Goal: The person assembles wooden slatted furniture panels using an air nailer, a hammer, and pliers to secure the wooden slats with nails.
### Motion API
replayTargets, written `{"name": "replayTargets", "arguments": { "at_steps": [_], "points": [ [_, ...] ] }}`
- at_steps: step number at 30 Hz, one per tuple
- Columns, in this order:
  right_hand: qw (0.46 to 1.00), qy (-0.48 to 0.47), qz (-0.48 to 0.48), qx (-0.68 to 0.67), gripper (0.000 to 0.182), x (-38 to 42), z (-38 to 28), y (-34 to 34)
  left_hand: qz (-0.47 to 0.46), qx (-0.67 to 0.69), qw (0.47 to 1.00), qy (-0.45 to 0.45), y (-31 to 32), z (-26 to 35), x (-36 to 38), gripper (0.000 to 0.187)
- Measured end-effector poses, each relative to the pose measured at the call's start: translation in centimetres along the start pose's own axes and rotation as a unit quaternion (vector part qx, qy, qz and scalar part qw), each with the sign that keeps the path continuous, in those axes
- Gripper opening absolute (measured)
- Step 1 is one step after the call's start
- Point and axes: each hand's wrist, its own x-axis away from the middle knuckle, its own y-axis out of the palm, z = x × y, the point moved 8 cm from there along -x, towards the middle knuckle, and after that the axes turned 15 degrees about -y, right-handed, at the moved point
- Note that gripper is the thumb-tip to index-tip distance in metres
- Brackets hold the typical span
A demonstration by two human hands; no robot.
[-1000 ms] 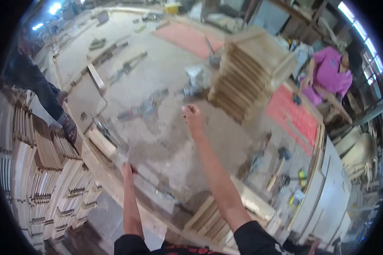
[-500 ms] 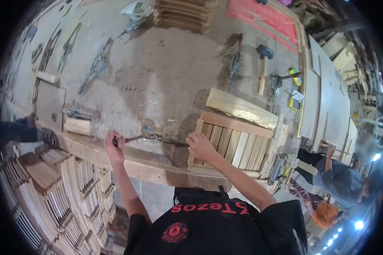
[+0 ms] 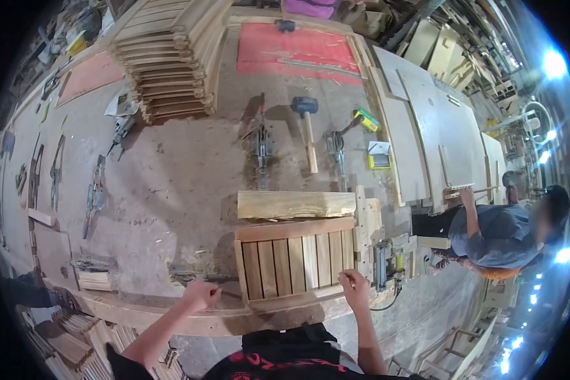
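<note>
A slatted wooden panel lies on the workbench in front of me, its slats set in a frame. My left hand is closed like a fist just left of the panel's near corner; whatever it may hold is hidden. A metal clamp lies right behind that hand. At the panel's near right corner is my right hand, its fingers curled and pinched together; I cannot make out anything in them. Along the panel's far side lies a rough wooden board.
Behind the board lie a bar clamp and a mallet. A tall stack of slatted panels stands at the back left. A metal fixture sits right of the panel. Another person works at the right.
My view has turned right. My left hand has come off the handled tool it gripped. My right hand has gone from the panel's left edge to its near right corner.
</note>
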Motion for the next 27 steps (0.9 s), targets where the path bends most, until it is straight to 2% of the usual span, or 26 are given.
{"name": "replayTargets", "arguments": {
  "at_steps": [2,3,5,6,7,8,9,10,11,12,13,14,15,16,17,18,19,20,22,23,24,26,27],
  "points": [
    [0.997,0.025,0.037,-0.067,0.013,-1.4,3.0,0.9,-0.002,-0.018,1.000,-0.020,0.7,0.5,-0.5,0.032],
    [0.998,0.041,0.027,-0.034,0.014,-3.7,2.2,0.8,-0.005,-0.011,1.000,-0.024,0.8,0.8,-0.3,0.032],
    [0.993,-0.086,0.074,0.021,0.013,-9.9,1.0,0.0,0.009,0.035,0.999,-0.020,-1.8,2.4,-1.2,0.030],
    [0.974,-0.197,0.104,0.024,0.021,-14.0,-0.5,-1.0,0.024,0.074,0.997,-0.008,-3.8,4.2,-1.8,0.029],
    [0.975,-0.181,0.128,0.033,0.025,-18.5,-0.4,-2.0,0.035,0.112,0.993,0.009,-5.7,6.3,-2.8,0.029],
    [0.960,-0.191,0.202,-0.014,0.023,-22.8,-2.3,-3.8,0.100,0.154,0.983,0.013,-8.9,8.8,-4.4,0.026],
    [0.931,-0.269,0.247,0.018,0.026,-26.9,-3.9,-5.4,0.163,0.203,0.965,0.017,-12.6,11.3,-6.8,0.024],
    [0.912,-0.318,0.252,0.060,0.029,-31.3,-5.1,-6.3,0.197,0.121,0.973,-0.010,-15.4,12.5,-11.2,0.020],
    [0.901,-0.329,0.283,0.024,0.028,-35.5,-5.8,-7.0,0.307,0.145,0.939,0.056,-18.9,13.3,-15.6,0.019],
    [0.923,-0.293,0.244,-0.057,0.025,-40.5,-4.0,-6.1,0.326,0.201,0.922,0.060,-23.5,16.0,-19.2,0.020],
    [0.935,-0.255,0.204,-0.136,0.023,-44.1,-2.0,-5.1,0.353,0.255,0.899,0.047,-26.3,15.8,-25.4,0.019],
    [0.959,-0.197,0.103,-0.176,0.021,-46.2,-0.8,-3.3,0.382,0.216,0.899,0.006,-29.8,17.4,-29.5,0.021],
    [0.967,-0.137,0.001,-0.215,0.021,-47.7,0.1,-1.4,0.406,0.237,0.883,0.007,-31.8,16.8,-35.9,0.028],
    [0.960,-0.074,-0.100,-0.252,0.021,-48.2,1.0,0.7,0.446,0.201,0.872,0.006,-33.2,17.0,-41.6,0.033],
    [0.970,-0.062,-0.108,-0.208,0.023,-47.4,1.9,1.5,0.485,0.161,0.859,0.005,-34.4,17.8,-45.7,0.038],
    [0.978,-0.049,-0.118,-0.165,0.027,-45.8,2.8,2.5,0.370,0.222,0.902,-0.036,-34.7,20.0,-48.1,0.041],
    [0.976,-0.116,-0.082,-0.165,0.030,-44.6,2.6,1.7,0.245,0.277,0.926,-0.080,-34.1,22.4,-49.0,0.044],
    [0.969,-0.178,-0.049,-0.166,0.036,-43.6,2.3,0.7,0.251,0.282,0.920,-0.110,-34.8,22.9,-49.9,0.045],
    [0.965,-0.096,-0.051,-0.239,0.037,-43.2,2.6,1.0,0.260,0.282,0.908,-0.168,-35.8,23.5,-50.8,0.046],
    [0.959,-0.056,-0.049,-0.273,0.038,-43.0,2.8,1.2,0.145,0.481,0.858,-0.112,-35.2,23.4,-49.8,0.044],
    [0.962,-0.080,-0.017,-0.261,0.036,-43.0,2.7,0.9,0.026,0.657,0.752,-0.048,-35.2,23.6,-47.6,0.045],
    [0.964,-0.128,0.046,-0.227,0.033,-42.3,3.0,0.7,-0.006,0.647,0.746,0.155,-36.1,25.0,-40.5,0.051],
    [0.957,-0.185,0.063,-0.215,0.033,-41.7,3.1,0.8,-0.004,0.633,0.748,0.198,-34.8,26.1,-36.0,0.055]
  ]
}}
